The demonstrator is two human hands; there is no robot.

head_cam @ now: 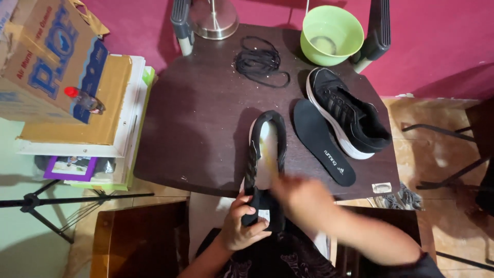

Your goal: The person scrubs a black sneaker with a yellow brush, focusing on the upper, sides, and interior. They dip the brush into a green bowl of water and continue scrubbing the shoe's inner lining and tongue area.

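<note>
2 black shoes were in view. 1 shoe [265, 154], laceless and spread open so its pale inside showed, lay at the near edge of the dark surface [200, 118], toe pointing away. The left hand [242, 226] was wrapped around its tongue and heel end. The right hand [301, 198], blurred, sat just right of that shoe's opening; I could not tell how wide its fingers were. 1 loose black insole [321, 141] lay just right of the held shoe, and the second shoe [347, 113] beyond the insole. 1 bundle of black laces [260, 62] and 1 green bowl [332, 33] sat farther back.
</note>
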